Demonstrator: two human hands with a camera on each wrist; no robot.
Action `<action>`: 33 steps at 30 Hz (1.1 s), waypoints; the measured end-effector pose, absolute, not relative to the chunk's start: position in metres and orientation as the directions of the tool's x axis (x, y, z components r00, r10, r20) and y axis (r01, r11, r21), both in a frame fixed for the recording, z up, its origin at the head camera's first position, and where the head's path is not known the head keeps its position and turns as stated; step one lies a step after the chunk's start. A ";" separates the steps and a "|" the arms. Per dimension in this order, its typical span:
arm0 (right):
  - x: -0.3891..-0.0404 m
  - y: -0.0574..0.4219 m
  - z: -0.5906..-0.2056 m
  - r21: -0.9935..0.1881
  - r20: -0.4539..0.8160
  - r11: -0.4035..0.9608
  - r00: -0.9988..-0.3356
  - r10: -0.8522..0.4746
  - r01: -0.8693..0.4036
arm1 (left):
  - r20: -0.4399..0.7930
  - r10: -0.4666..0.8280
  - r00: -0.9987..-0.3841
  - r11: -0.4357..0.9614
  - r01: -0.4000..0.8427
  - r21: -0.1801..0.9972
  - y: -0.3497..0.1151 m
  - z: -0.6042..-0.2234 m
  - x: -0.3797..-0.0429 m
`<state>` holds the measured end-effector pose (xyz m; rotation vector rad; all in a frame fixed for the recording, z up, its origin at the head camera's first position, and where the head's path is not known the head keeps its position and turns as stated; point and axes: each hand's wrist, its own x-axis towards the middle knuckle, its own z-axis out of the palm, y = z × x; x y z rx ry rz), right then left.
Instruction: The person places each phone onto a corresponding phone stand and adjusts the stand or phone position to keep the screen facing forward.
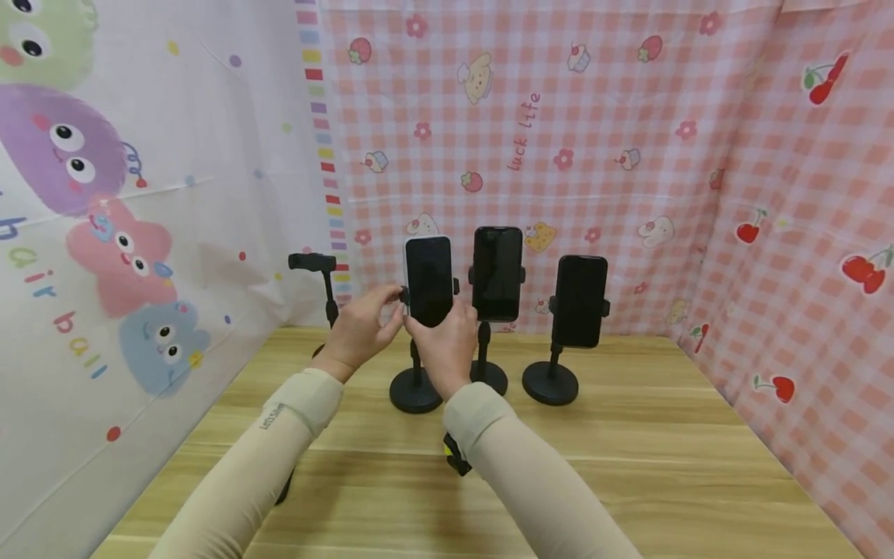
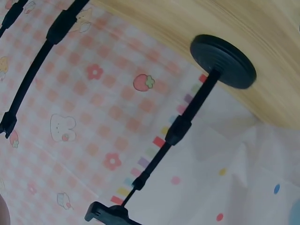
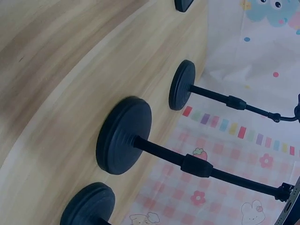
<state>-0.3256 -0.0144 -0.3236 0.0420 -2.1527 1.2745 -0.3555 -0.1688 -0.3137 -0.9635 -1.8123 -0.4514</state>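
Note:
A smartphone [image 1: 429, 281] with a dark screen and pale edge stands upright in the clamp of a black phone holder [image 1: 415, 390]. My right hand [image 1: 447, 341] grips the phone's lower end, thumb on its lower left side and fingers by its lower right. My left hand [image 1: 363, 326] has its curled fingertips at the holder's left clamp arm, thumb beside the phone's lower left edge. Neither hand shows clearly in the wrist views. In the right wrist view this holder's round base [image 3: 124, 136] sits on the table, with the phone's edge [image 3: 288, 206] at the far right.
To the right, two more holders carry a taller smartphone [image 1: 497, 273] and another smartphone [image 1: 583, 301]. On the left stands a holder with no phone [image 1: 312, 262], partly behind my left hand. A dark item [image 1: 284, 489] lies partly hidden by my left forearm. Patterned curtains [image 1: 559, 116] enclose the wooden table [image 1: 628, 450].

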 end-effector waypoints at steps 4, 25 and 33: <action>-0.324 -0.015 -0.322 -0.782 0.515 0.535 -0.814 0.268 -0.319 | 0.876 0.325 -0.358 0.642 0.763 0.074 -0.168 -0.312 -0.352; -0.325 -0.001 -0.312 -0.816 0.447 0.491 -0.871 0.204 -0.304 | 0.512 0.132 -0.849 0.545 0.494 0.678 -0.150 -0.289 -0.346; -0.331 0.011 -0.296 -0.762 0.478 0.528 -0.876 0.067 -0.376 | 0.451 0.108 -0.886 0.509 0.439 0.740 -0.155 -0.288 -0.348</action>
